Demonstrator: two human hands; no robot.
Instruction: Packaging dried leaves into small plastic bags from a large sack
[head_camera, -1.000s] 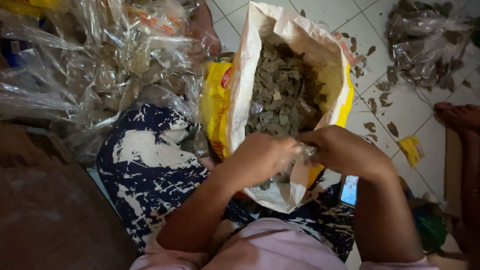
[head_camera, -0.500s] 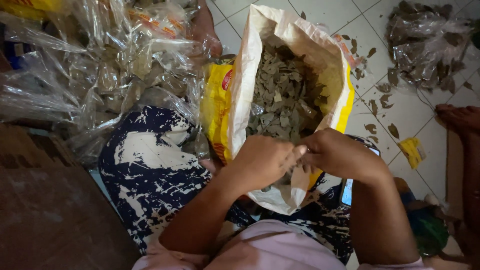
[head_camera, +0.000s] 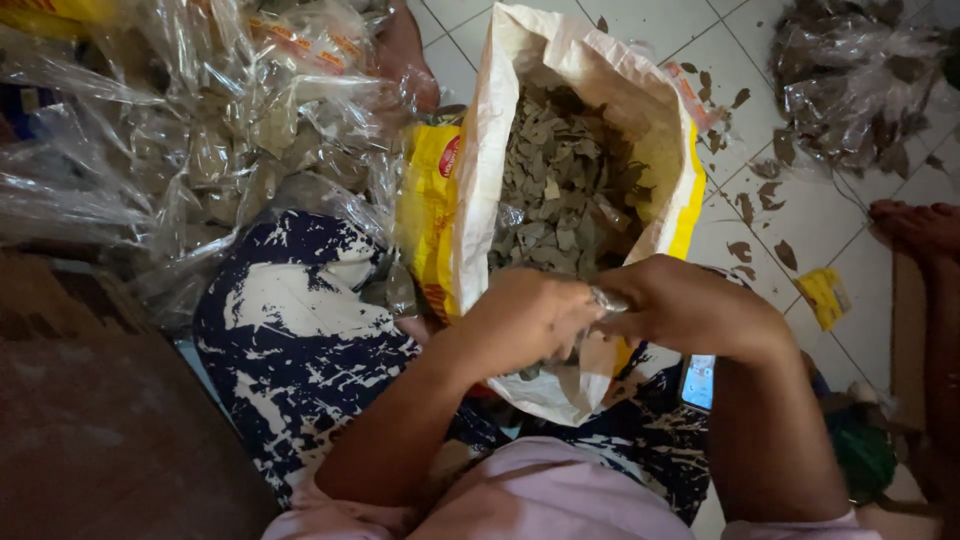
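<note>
A large white and yellow sack (head_camera: 480, 150) stands open between my knees, filled with dried grey-green leaves (head_camera: 565, 190). Over its near rim, my left hand (head_camera: 525, 315) and my right hand (head_camera: 690, 305) meet, both closed on a small clear plastic bag (head_camera: 607, 300) that is twisted between the fingers. Most of the small bag is hidden by my hands.
A pile of clear plastic bags packed with leaves (head_camera: 190, 130) lies at the left. Another bag of leaves (head_camera: 850, 90) sits at the upper right on the white tiled floor, with loose leaves (head_camera: 760, 205) scattered about. A phone (head_camera: 697, 382) lies by my right knee. Another person's foot (head_camera: 915, 225) is at the right.
My hands have drawn closer together and the visible bit of the small plastic bag between them has shrunk to a tight twist.
</note>
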